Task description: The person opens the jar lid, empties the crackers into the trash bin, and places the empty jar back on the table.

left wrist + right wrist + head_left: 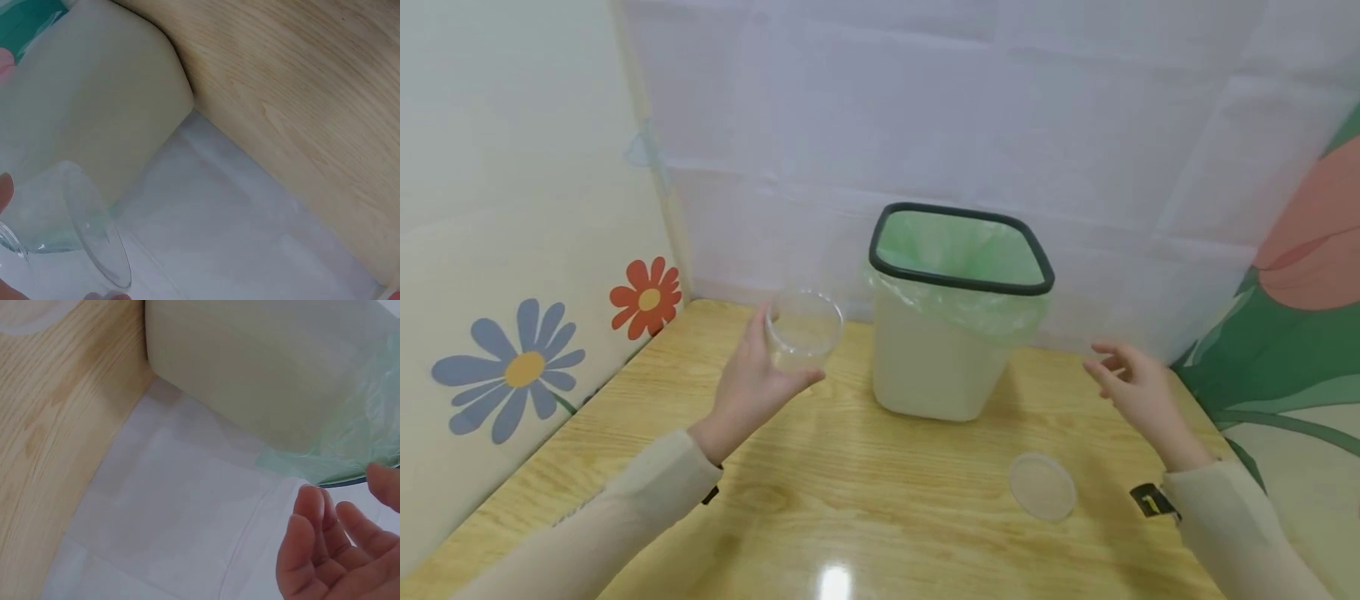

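Note:
A clear, round plastic container (pixel 805 329) is in my left hand (pixel 758 375), left of the bin in the head view. The thumb and fingers go round its side; its rim and wall show in the left wrist view. Over the table's right side my right hand (pixel 1131 387) hangs with loosely bent fingers and nothing in them. A white bin (pixel 932 358) with a dark rim and a green liner bag (pixel 970 242) stands between the hands. Below the right hand, a round translucent lid (pixel 1042 487) lies flat on the table.
The wood-grain table (pixel 865 517) meets a white sheet (pixel 925 100) at the back. A flower-patterned panel (pixel 523 367) stands along the left, and another panel (pixel 1307 233) with a large flower along the right.

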Available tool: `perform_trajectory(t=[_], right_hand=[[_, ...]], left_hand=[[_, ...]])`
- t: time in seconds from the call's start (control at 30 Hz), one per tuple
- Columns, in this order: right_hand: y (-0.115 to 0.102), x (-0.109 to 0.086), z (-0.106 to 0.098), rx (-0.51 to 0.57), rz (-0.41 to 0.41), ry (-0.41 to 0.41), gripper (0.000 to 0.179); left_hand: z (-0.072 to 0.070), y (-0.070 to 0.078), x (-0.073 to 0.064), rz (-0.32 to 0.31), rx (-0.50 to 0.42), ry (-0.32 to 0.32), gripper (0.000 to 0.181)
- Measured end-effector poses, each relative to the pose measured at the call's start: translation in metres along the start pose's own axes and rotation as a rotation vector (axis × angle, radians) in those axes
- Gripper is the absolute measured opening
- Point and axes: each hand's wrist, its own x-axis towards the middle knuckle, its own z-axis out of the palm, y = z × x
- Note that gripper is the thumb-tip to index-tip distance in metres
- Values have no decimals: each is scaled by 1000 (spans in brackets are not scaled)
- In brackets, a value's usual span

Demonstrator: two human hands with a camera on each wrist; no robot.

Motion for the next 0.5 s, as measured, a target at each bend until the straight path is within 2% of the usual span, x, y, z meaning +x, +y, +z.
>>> perform_trajectory(t=[0.33, 0.5], right_hand=[[0, -7, 4, -20, 6, -18, 43], [0, -9, 4, -44, 24, -30, 43]], left_hand=[[5, -6, -14, -55, -53, -66, 105], [7, -6, -17, -55, -53, -84, 106]])
